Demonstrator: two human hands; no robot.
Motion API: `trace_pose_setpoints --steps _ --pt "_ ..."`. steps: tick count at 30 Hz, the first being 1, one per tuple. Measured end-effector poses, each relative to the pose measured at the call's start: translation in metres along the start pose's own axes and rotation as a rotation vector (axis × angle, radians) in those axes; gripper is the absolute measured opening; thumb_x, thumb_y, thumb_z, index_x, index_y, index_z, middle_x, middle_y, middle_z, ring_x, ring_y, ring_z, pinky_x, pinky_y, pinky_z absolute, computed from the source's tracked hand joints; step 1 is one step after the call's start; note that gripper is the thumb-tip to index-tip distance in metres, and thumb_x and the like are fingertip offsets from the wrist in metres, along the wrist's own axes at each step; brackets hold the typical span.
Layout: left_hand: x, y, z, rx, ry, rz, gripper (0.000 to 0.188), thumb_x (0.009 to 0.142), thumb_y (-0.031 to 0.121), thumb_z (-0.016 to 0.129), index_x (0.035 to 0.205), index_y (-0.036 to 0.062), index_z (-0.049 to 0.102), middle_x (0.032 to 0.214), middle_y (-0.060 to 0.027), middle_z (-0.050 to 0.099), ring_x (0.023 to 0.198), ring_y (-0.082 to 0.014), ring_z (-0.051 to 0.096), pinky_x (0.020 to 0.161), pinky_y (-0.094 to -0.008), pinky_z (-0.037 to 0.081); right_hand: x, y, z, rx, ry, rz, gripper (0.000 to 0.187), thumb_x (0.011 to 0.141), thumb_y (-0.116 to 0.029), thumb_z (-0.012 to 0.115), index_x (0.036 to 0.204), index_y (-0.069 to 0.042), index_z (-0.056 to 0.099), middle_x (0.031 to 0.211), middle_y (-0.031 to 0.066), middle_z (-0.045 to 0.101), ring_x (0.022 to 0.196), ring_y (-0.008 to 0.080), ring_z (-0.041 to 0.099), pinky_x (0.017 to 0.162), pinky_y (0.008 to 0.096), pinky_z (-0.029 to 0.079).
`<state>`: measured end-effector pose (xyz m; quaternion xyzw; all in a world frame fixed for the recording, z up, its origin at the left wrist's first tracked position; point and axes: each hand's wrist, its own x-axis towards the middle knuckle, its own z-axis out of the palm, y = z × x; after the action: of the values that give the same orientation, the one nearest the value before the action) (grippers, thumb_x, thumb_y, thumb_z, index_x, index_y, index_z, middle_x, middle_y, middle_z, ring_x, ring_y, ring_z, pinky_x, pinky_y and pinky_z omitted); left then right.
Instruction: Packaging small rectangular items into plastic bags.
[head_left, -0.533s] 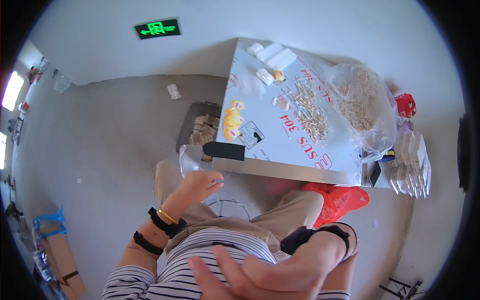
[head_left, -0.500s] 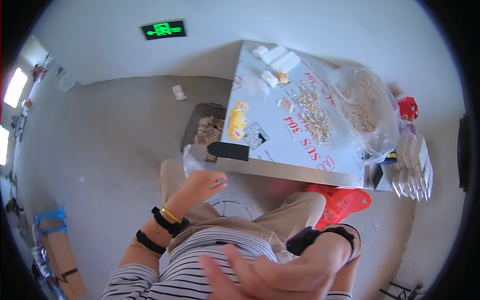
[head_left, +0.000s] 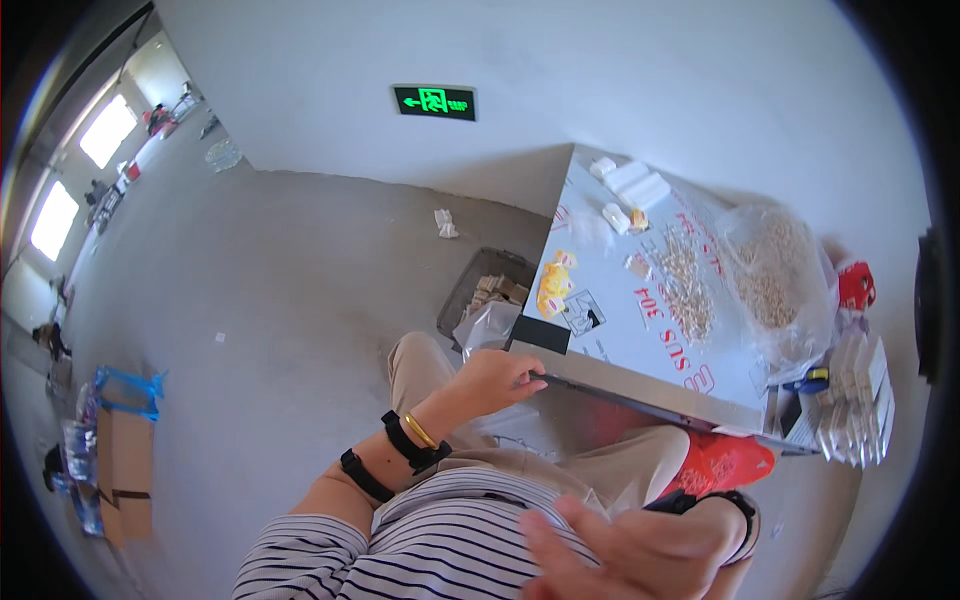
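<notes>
My left hand (head_left: 493,383) is at the table's near left corner, its fingers curled together at the metal edge. What lies between its fingertips, if anything, is too small to make out. Just above them, a flat black piece (head_left: 541,335) rests on the corner of the table (head_left: 625,345). A clear plastic bag (head_left: 487,330) hangs beside that corner. My right hand (head_left: 625,550) is raised over my lap near the lower edge, blurred, with its fingers stretched apart and nothing visible in them.
On the table lie yellow packets (head_left: 556,285), a heap of small pale sticks (head_left: 686,295), white blocks (head_left: 640,187) and a clear bag of pale pieces (head_left: 775,285). Beneath the left side is a grey bin (head_left: 460,297). A red bag (head_left: 715,465) hangs below the front edge.
The view has shifted, so the table sits lower and further right. My left hand has moved up to the table's edge, and the black piece no longer sticks out past the corner.
</notes>
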<state>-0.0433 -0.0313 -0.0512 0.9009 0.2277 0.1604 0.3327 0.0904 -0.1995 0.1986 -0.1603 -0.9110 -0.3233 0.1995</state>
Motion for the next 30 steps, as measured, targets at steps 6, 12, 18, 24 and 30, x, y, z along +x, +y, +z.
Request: trace_pose_setpoints --steps 6,12,18,24,30 --pt "0.016 0.034 -0.025 -0.203 0.227 -0.074 0.019 0.090 0.026 0.064 0.101 0.0105 0.066 0.078 -0.0053 0.070 0.056 -0.0187 0.059 0.052 -0.0308 0.044 -0.084 -0.030 0.084 0.913 0.075 1.311 0.041 0.082 -0.027 0.070 0.116 -0.005 0.064 0.099 0.0093 0.068 0.093 0.0210 0.065 0.076 0.0315 0.049" --pt "0.045 0.039 -0.011 -0.602 0.598 0.207 0.019 0.097 0.021 0.057 0.099 0.0043 0.064 0.079 -0.0024 0.071 0.050 -0.0036 0.053 0.045 -0.0212 0.035 -0.128 -0.050 0.178 1.626 0.409 1.609 0.035 0.090 -0.027 0.068 0.114 -0.002 0.061 0.099 0.0039 0.065 0.099 0.0142 0.058 0.090 0.0255 0.043" --pt "0.037 0.034 -0.035 -0.696 0.598 0.027 0.024 0.098 0.025 0.054 0.098 0.0015 0.061 0.087 -0.0079 0.070 0.061 -0.0080 0.059 0.053 -0.0210 0.043 -0.149 -0.062 0.200 1.548 0.447 1.649 0.019 0.092 -0.015 0.064 0.103 0.000 0.066 0.096 0.0028 0.065 0.084 0.0077 0.058 0.078 0.0254 0.047" --pt "0.023 0.019 -0.042 0.449 1.048 0.348 0.028 0.083 0.025 0.070 0.094 0.0017 0.059 0.070 -0.0066 0.063 0.056 -0.0230 0.060 0.054 -0.0321 0.047 -0.155 -0.051 0.198 1.271 0.494 1.822 0.019 0.095 -0.017 0.060 0.098 0.001 0.067 0.086 0.0035 0.067 0.079 0.0081 0.061 0.076 0.0253 0.051" --pt "-0.011 0.038 0.010 -0.270 0.165 -0.003 0.031 0.087 0.031 0.068 0.091 0.0029 0.055 0.076 -0.0089 0.066 0.068 -0.0228 0.066 0.058 -0.0314 0.050 -0.145 -0.072 0.212 1.234 0.419 1.909 0.024 0.096 -0.014 0.056 0.107 0.004 0.066 0.092 0.0066 0.069 0.085 0.0112 0.063 0.079 0.0262 0.050"
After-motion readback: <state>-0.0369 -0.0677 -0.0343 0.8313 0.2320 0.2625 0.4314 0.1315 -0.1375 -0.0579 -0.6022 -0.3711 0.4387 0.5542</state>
